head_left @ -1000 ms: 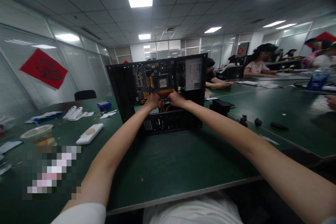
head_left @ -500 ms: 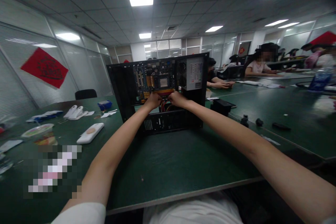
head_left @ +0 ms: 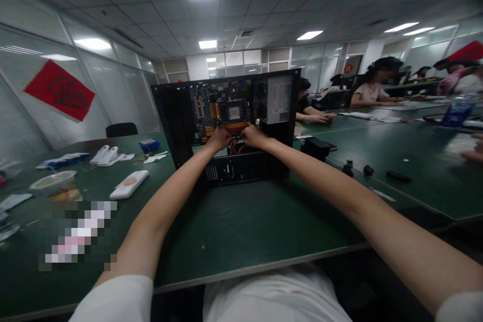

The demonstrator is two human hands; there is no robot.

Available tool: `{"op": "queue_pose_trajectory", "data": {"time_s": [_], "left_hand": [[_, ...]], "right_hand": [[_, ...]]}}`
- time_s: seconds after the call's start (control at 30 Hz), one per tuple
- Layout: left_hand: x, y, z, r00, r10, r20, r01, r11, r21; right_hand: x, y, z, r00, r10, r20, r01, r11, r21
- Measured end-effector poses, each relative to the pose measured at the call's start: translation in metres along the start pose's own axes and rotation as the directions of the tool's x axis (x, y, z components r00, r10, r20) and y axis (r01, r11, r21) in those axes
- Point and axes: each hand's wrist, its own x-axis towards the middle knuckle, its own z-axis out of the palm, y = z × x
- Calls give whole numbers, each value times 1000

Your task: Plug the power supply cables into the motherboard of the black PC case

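Note:
An open black computer case [head_left: 166,126] stands upright on the green table in front of me. Inside it are the motherboard [head_left: 222,98] and, at upper right, a grey power supply [head_left: 278,100]. My left hand [head_left: 219,140] is closed at the left end of the orange and red memory slots [head_left: 238,127]. Closed in the same way, my right hand [head_left: 254,137] is at their right end. The fingertips of both hands point inward, and what they pinch is too small to make out. Red and dark cables [head_left: 237,147] hang just below, between the hands.
Left on the table [head_left: 211,231] lie a white power bank [head_left: 129,184], a lidded cup [head_left: 62,183] and a blue box [head_left: 150,145]. A black box [head_left: 316,148] and small black parts [head_left: 368,170] lie to the right. Other people sit farther back.
The whole view has shifted slightly, so the case appears a little higher. Both hands stay at the memory slots with little visible movement.

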Motion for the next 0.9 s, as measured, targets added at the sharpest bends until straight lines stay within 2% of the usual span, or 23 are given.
{"op": "queue_pose_trajectory", "data": {"time_s": [0.13,0.2,0.27,0.33,0.43,0.53,0.63,0.7,0.73,0.8,0.9], "left_hand": [[-3,4,-5,999,-32,28,31,999,28],[-11,11,-11,998,-69,-4,69,996,57],[-26,23,-20,991,-95,-94,103,991,81],[-46,39,-26,981,-140,-135,155,982,107],[-79,63,-27,989,-140,-55,146,983,114],[-101,78,-17,988,-82,-131,96,990,104],[-106,80,-5,970,-73,-232,97,991,96],[-103,75,-1,958,-89,-273,119,988,97],[-101,73,0,953,-93,-288,126,987,99],[-98,67,1,945,-106,-310,142,985,96],[-94,60,1,939,-133,-318,167,982,83]], "right_hand": [[0,-2,-2,1000,-10,11,10,1000,-26],[-1,-4,-5,1000,-20,4,20,999,-51],[-6,-4,-9,999,-32,-13,31,997,-70],[-17,-1,-15,997,-65,-36,61,993,-102],[-47,12,-25,972,-219,-84,189,944,-272],[-85,36,-34,867,-487,-105,391,796,-463],[-114,68,-43,693,-716,-83,552,601,-578],[-124,87,-47,578,-815,-42,628,477,-615],[-126,95,-49,540,-841,-19,653,433,-622],[-125,104,-52,514,-857,33,684,387,-619],[-119,107,-56,518,-845,134,722,347,-599]]}}
